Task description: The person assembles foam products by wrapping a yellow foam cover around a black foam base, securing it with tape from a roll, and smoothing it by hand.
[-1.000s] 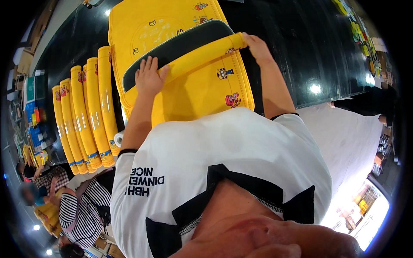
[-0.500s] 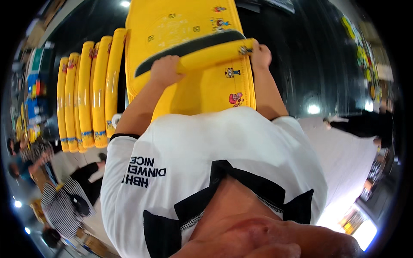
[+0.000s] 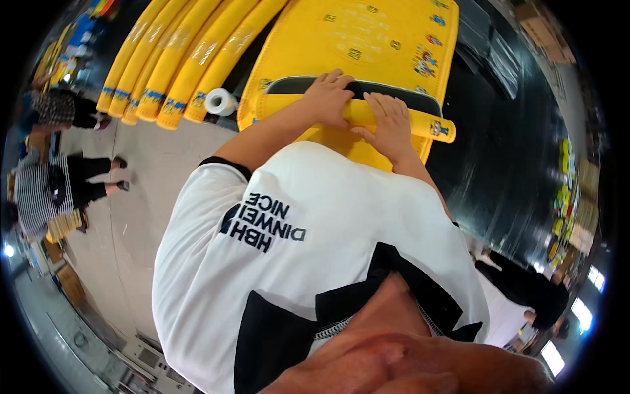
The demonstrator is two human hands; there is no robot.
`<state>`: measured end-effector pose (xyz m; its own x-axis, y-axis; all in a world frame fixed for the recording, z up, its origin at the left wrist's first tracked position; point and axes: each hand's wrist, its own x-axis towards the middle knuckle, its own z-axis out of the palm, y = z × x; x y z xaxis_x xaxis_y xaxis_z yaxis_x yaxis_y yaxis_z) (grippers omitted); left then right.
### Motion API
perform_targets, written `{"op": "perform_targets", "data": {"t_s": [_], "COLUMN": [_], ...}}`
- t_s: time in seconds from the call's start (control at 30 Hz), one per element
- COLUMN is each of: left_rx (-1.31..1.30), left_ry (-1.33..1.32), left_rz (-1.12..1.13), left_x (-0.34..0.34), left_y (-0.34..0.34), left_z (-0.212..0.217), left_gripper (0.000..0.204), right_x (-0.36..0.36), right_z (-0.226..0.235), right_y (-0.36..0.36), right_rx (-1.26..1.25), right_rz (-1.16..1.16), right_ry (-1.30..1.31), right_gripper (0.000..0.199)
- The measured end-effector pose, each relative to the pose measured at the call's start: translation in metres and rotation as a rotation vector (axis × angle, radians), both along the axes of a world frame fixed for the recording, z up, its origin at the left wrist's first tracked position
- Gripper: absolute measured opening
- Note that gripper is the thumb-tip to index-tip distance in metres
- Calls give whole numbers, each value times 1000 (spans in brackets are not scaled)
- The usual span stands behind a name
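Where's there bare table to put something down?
The black tabletop looks bare right of the yellow mat roll, below the dark shiny sheets. Crowded: leftward, with wrapped yellow rolls and a white roll; the middle, under left hand and right hand.

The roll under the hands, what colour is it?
The roll is yellow, with a little cartoon figure near its right end, best seen in the head view.

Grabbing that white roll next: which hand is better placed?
Left, probably. The left hand is nearer the white roll, which sits off to the person's left; the right hand is farther across. Both lie on the rolled yellow mat, so the left would need to lift off first.
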<state>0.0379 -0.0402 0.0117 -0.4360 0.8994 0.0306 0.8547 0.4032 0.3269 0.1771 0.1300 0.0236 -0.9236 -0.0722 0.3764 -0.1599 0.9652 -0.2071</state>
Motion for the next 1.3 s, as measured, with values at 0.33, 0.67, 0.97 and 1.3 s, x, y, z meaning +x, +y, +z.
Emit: {"op": "perform_targets", "data": {"t_s": [0.33,0.67,0.97,1.3], "left_rx": [-13,-411,265,362], "left_ry": [123,26,-241,-527], "left_rz": [452,388,144,-42], "left_x": [-88,-128,-97,-64], "left_y": [-171,-207,-43,57], "left_z": [28,6,40,-37], "left_gripper": [31,32,33,40], "right_x": [-25,-2,-20,-14], "right_z": [-16,-12,-15,-41], "right_y": [11,-3,7,14], "right_rx": [114,61,-686,-463], "right_rz": [-11,147,-162,-150], "right_ry": [-309,-262,-107,313], "right_gripper": [74,68,72,14]}}
